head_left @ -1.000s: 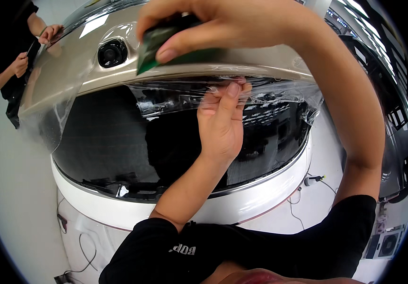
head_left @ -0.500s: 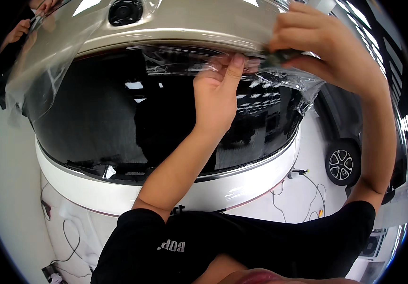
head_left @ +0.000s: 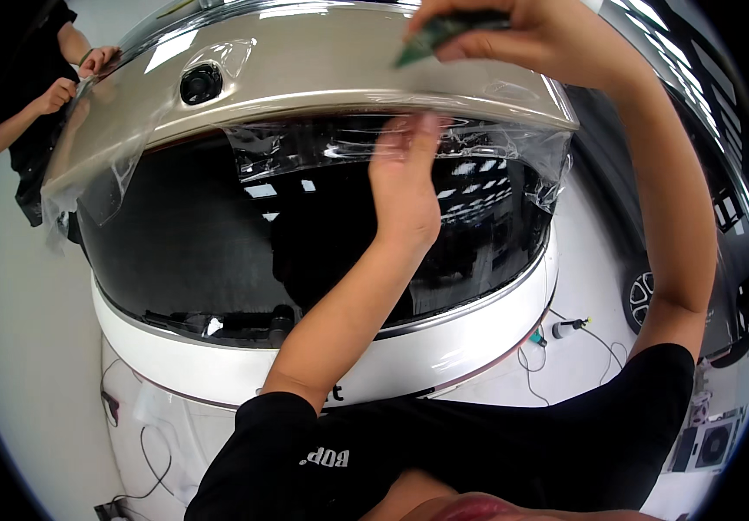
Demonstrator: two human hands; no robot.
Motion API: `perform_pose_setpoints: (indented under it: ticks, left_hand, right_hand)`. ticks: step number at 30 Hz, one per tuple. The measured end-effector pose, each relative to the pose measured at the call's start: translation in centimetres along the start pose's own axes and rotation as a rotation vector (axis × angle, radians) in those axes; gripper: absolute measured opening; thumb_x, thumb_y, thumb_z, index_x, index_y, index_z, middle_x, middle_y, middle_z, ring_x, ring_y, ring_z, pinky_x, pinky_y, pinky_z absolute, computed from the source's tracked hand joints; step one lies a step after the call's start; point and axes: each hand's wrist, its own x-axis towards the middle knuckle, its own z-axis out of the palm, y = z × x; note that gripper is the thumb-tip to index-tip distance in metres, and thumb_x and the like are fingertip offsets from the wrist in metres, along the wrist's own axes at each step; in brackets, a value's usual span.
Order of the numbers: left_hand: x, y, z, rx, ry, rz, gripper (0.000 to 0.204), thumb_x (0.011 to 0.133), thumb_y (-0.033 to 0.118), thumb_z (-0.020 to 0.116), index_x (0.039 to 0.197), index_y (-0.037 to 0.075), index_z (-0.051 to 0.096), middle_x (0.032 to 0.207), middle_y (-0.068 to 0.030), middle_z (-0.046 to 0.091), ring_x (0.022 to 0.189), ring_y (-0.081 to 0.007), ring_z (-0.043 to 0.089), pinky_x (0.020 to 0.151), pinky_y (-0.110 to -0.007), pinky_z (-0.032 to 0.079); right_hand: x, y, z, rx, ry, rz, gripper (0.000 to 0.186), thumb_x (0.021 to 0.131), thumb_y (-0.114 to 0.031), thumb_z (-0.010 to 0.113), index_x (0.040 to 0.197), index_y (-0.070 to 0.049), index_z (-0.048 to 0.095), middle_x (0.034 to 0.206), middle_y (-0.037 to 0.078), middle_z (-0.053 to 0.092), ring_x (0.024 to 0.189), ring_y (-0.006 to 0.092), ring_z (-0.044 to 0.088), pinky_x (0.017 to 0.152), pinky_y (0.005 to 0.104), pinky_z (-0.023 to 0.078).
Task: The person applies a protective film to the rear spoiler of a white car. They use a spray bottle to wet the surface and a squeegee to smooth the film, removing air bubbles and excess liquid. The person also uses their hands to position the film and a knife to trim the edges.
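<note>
A champagne-coloured car panel point(head_left: 322, 69) with a round black part point(head_left: 201, 84) in it curves across the top of the view. Clear plastic film point(head_left: 296, 148) covers it and hangs wrinkled past its lower edge, over the dark window glass point(head_left: 209, 234). My left hand point(head_left: 407, 178), slightly blurred, is closed on that hanging film just under the edge, thumb toward me and fingers partly behind the plastic. Higher up, my right hand point(head_left: 513, 35) grips a flat green squeegee point(head_left: 444, 36) over the panel; its fingers are partly cut off by the picture's top.
At the far left another person's hands point(head_left: 66, 85) hold the film at the panel's left end. White bodywork point(head_left: 470, 347) curves below the glass. Cables point(head_left: 162, 460) lie on the floor, and a dark car with a wheel point(head_left: 641, 300) stands at right.
My right hand with the squeegee has moved up and left, away from the panel's lower edge. My left hand stays at the film. The view has shifted, showing more of the panel and the other person.
</note>
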Motion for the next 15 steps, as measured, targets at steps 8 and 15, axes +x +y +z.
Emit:
perform_pose_setpoints:
  ticks: [8, 15]
  left_hand:
    - [-0.6, 1.9, -2.1, -0.087, 0.028, 0.091, 0.007, 0.098, 0.016, 0.069, 0.101, 0.015, 0.063, 0.112, -0.0036, 0.07, 0.109, -0.0176, 0.064, 0.101, -0.034, 0.047]
    - [0.8, 1.6, -4.6, -0.095, -0.281, 0.086, 0.011, 0.099, 0.013, 0.066, 0.11, 0.013, 0.066, 0.116, -0.0035, 0.069, 0.108, -0.0176, 0.066, 0.1, -0.035, 0.048]
  right_hand:
    - [4.4, 0.4, 3.9, -0.019, 0.01, 0.055, 0.031, 0.094, -0.027, 0.066, 0.106, 0.002, 0.065, 0.088, 0.024, 0.066, 0.084, 0.0402, 0.064, 0.075, 0.0444, 0.05]
    - [5.6, 0.5, 4.9, -0.053, -0.113, -0.073, 0.026, 0.09, -0.023, 0.067, 0.095, 0.003, 0.063, 0.077, 0.021, 0.066, 0.075, 0.0405, 0.064, 0.071, 0.0444, 0.051]
